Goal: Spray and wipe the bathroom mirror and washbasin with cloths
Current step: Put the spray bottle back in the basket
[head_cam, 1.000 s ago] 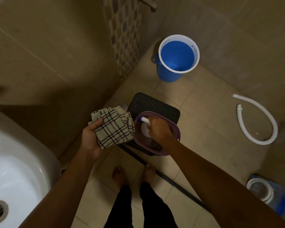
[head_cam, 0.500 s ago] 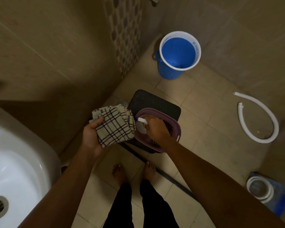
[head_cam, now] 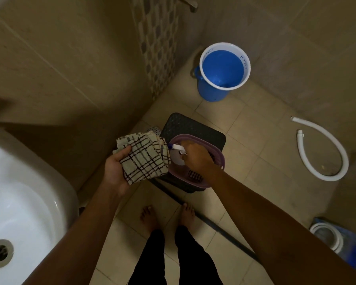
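Observation:
My left hand (head_cam: 116,169) grips a folded checked cloth (head_cam: 145,159), held in the air just left of a purple basket (head_cam: 219,159). The basket stands on a dark stool (head_cam: 185,124). My right hand (head_cam: 197,156) reaches into the basket and curls round a white spray bottle (head_cam: 176,156) with a blue-tipped nozzle pointing left. Most of the bottle is hidden under that hand. The white washbasin (head_cam: 25,200) with its drain fills the lower left. The mirror is out of view.
A blue bucket (head_cam: 224,66) stands in the far corner under a tap (head_cam: 190,5). A white hose (head_cam: 325,151) curls on the floor at right. A coiled hose on a blue pack (head_cam: 337,241) lies at lower right. My bare feet (head_cam: 167,217) stand before the stool.
My right hand with the spray bottle has risen slightly in the basket. The left hand and cloth stay almost where they were.

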Tool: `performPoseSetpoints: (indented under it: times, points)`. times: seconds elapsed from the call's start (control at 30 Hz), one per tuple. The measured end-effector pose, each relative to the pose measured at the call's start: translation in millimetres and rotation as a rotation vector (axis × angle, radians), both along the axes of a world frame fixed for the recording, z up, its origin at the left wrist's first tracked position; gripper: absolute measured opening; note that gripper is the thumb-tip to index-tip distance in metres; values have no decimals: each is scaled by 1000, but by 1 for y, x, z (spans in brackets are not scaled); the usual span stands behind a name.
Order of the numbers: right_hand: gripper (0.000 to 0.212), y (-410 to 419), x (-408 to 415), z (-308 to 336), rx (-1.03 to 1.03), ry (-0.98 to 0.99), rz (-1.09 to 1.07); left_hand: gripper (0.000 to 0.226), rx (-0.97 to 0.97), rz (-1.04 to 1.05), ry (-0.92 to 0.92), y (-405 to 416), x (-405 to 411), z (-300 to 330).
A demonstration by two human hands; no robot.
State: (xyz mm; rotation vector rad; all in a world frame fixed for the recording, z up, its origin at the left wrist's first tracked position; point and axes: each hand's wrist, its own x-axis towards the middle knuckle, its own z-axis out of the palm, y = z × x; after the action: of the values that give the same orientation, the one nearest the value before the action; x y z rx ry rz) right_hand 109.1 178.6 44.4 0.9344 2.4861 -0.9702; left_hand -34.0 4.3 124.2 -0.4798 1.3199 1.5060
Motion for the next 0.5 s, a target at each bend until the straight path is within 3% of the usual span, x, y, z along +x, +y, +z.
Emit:
performPoseSetpoints:
  times: [0.13, 0.23, 0.3, 0.37, 0.43, 0.5]
  points:
    - [60, 8, 4, 15, 25, 123, -118, 37, 33, 16, -1, 1, 1, 14]
    - [58, 12, 2, 45, 125, 285, -201, 36, 54, 14, 22, 4, 4, 31]
    - [55, 6, 1, 70, 76, 364, -284, 35, 83, 9, 35, 7, 8, 48]
    - [64, -1, -2, 94, -162, 432, -444, 35, 110, 0, 41, 11, 14, 64]
    - [77, -9, -4, 123, -566, 502, -620, 35, 134, -16, 50, 13, 18, 81]
    - [73, -17, -4, 149, -974, 509, -647, 36, 162, -41, 55, 14, 24, 99]
